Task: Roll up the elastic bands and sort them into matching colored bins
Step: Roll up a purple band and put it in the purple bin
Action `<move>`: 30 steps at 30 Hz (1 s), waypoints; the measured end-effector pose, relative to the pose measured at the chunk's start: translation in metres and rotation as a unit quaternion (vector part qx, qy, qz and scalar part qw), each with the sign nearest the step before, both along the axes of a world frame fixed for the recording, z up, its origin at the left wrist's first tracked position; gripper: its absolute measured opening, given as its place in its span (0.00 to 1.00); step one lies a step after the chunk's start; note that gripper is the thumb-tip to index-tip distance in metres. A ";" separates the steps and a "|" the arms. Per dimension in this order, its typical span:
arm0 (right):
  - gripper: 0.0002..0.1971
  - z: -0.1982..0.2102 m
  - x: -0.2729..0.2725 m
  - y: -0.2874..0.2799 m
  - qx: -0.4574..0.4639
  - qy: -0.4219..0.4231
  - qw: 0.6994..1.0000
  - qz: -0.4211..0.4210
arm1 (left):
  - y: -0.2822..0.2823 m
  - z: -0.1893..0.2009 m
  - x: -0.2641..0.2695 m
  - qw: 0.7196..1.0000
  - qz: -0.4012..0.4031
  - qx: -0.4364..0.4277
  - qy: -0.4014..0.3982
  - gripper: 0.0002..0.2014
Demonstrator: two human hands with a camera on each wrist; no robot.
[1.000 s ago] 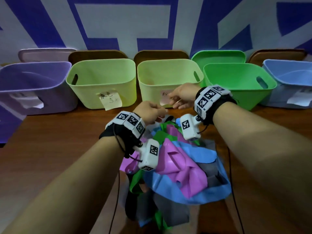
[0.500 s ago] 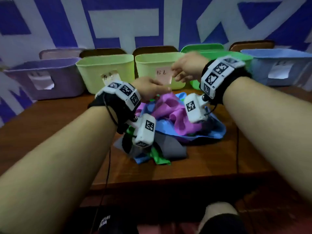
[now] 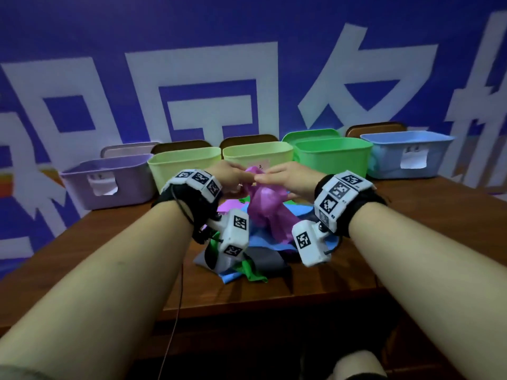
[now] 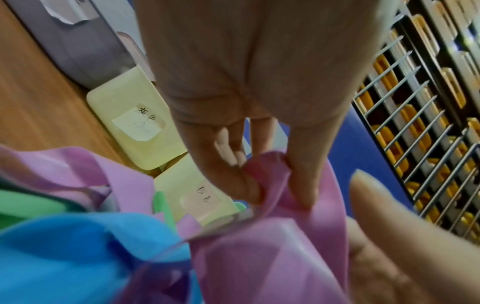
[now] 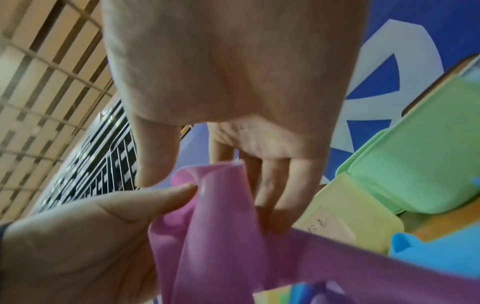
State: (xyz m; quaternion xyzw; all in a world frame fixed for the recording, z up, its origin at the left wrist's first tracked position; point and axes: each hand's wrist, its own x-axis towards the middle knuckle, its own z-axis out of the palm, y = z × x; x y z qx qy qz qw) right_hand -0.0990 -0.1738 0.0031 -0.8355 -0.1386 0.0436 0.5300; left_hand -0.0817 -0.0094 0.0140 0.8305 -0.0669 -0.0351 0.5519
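Both hands hold up one end of a pink elastic band (image 3: 267, 204) above a heap of bands (image 3: 247, 259) in blue, grey, green and purple on the wooden table (image 3: 411, 242). My left hand (image 3: 233, 178) pinches the band's top edge between thumb and fingers, as the left wrist view shows at the pink band (image 4: 270, 166). My right hand (image 3: 288, 179) pinches the same end right beside it, the pink band (image 5: 221, 185) running between its thumb and fingers. The rest of the band hangs down into the heap.
A row of bins stands at the table's back: a purple bin (image 3: 109, 182), two pale yellow-green bins (image 3: 183, 163) (image 3: 258, 154), a green bin (image 3: 332, 154) and a blue bin (image 3: 406, 154), most with paper labels. The table's front edge (image 3: 247, 305) lies close to me.
Both hands have come together on the pink band and lifted its end out of the heap. The head camera has tilted up, so the bins sit lower and farther off.
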 end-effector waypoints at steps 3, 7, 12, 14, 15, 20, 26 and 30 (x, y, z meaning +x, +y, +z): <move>0.04 0.007 0.005 0.002 0.060 -0.048 0.997 -0.029 | 0.008 0.017 -0.004 0.996 -0.036 -0.076 0.021 0.05; 0.07 0.021 0.012 -0.002 0.100 -0.064 0.992 -0.053 | 0.019 0.030 -0.006 0.997 -0.039 -0.063 0.007 0.07; 0.03 0.044 0.013 0.001 0.104 -0.111 0.986 -0.061 | 0.026 0.046 -0.006 0.992 0.022 -0.107 -0.058 0.05; 0.01 0.054 0.012 0.003 0.107 -0.133 0.983 -0.071 | 0.027 0.055 -0.007 0.988 0.040 -0.131 -0.077 0.02; 0.04 0.058 0.012 0.004 0.105 -0.148 0.980 -0.077 | 0.027 0.060 -0.009 0.986 0.044 -0.139 -0.083 0.01; 0.03 0.079 0.004 0.003 0.103 -0.225 0.958 -0.143 | 0.030 0.081 -0.018 0.987 0.042 -0.115 -0.104 0.03; 0.06 0.087 -0.001 0.007 0.110 -0.250 0.950 -0.153 | 0.023 0.088 -0.031 0.984 0.011 -0.153 -0.088 0.03; 0.05 0.089 -0.002 0.013 0.108 -0.244 0.954 -0.140 | 0.013 0.076 -0.036 0.995 -0.021 -0.085 -0.043 0.06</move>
